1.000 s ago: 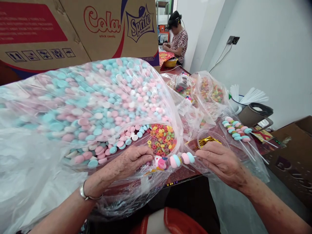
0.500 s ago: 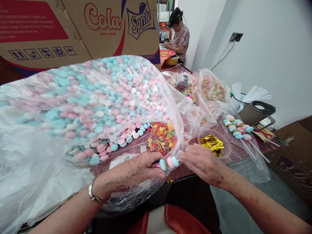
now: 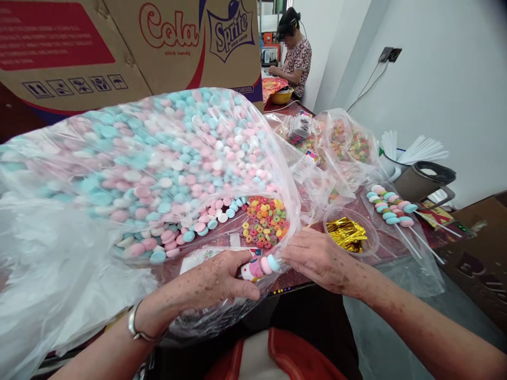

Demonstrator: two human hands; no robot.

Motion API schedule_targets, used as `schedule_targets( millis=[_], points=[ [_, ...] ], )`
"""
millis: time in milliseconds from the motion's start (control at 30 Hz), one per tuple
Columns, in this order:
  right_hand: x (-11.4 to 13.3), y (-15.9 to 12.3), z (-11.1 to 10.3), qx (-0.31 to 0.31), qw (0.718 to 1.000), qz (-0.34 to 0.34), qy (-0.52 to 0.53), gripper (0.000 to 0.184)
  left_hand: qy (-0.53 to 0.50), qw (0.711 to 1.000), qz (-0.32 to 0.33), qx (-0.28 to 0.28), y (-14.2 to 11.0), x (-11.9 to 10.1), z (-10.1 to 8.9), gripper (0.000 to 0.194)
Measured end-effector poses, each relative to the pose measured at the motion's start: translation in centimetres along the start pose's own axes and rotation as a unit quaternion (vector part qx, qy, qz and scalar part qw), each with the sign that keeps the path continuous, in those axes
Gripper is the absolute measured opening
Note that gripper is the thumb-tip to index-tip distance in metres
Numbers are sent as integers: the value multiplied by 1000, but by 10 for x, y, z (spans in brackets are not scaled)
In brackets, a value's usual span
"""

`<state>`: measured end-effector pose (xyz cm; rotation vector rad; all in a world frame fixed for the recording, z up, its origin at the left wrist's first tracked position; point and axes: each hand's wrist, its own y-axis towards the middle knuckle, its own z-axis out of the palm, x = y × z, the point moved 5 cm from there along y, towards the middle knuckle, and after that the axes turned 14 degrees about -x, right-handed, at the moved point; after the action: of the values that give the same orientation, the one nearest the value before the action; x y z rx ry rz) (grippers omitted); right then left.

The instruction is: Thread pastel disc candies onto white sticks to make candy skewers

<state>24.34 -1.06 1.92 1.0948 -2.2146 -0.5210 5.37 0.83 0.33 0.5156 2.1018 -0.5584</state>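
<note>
A candy skewer (image 3: 269,264) with pink and blue candies lies crosswise between my hands, low over the table's front edge. My left hand (image 3: 216,277) is closed round its left part, thumb below and fingers above. A small pink and white printed wrapper (image 3: 251,271) covers that part. My right hand (image 3: 319,259) pinches the skewer's right end; its fingertips are partly hidden. Clear film hangs about both hands. Just behind them sit ring candies (image 3: 264,221) in red, orange, yellow and green. Finished-looking candy skewers (image 3: 390,205) lie on a clear bag at the right.
A large clear bag of pastel candies (image 3: 158,158) fills the left, before a carton (image 3: 166,68). Gold twist ties (image 3: 346,235) fill a round tub. Beyond it stand a grey mug (image 3: 422,182), white sticks (image 3: 422,151) and a bag of gummy candies (image 3: 344,140). Another person (image 3: 295,58) sits behind.
The skewer and both hands have shifted slightly left. More of the printed wrapper shows at my left fingers, and one blue candy at the left is now covered.
</note>
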Motion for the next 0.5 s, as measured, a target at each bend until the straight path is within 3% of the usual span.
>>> schedule_targets(
  millis=[100, 200, 400, 500],
  points=[
    [8, 5, 17, 40, 999, -30, -11, 20, -22, 999, -9, 28, 4, -2, 17, 28],
    [13, 11, 26, 60, 995, -69, -31, 22, -29, 999, -14, -5, 8, -6, 25, 22],
    [-6, 25, -7, -43, 997, 6, -60, 16, -121, 980, -146, -59, 5, -6, 16, 30],
    [-12, 28, -15, -37, 999, 4, -37, 20, -161, 966, -187, -82, 3, -11, 14, 45]
  ],
)
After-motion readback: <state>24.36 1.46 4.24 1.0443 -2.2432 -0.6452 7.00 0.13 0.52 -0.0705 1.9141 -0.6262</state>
